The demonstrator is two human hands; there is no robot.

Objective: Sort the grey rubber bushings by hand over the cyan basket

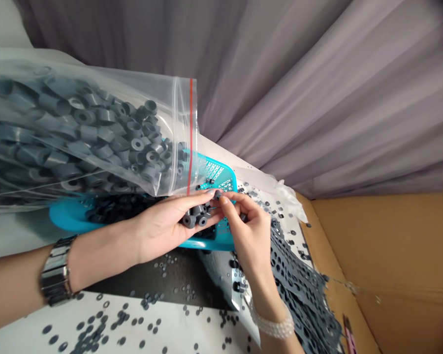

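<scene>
My left hand (162, 223) is cupped palm up over a turquoise perforated basket (221, 179) and holds several small grey rubber rings (196, 216). My right hand (249, 231) meets it from the right, with thumb and forefinger pinched on one grey ring (217, 195) at the left fingertips. A clear zip bag (77, 137) with a red seal strip, full of the same grey rings, lies above the left forearm. A metal watch sits on the left wrist and a pearl bracelet on the right wrist.
Punched grey rubber sheets (299, 285) full of round holes lie under the right arm. Small grey discs (96, 329) are scattered over the white and dark table top. A cardboard box wall (391, 255) stands at the right, a grey curtain (299, 73) behind.
</scene>
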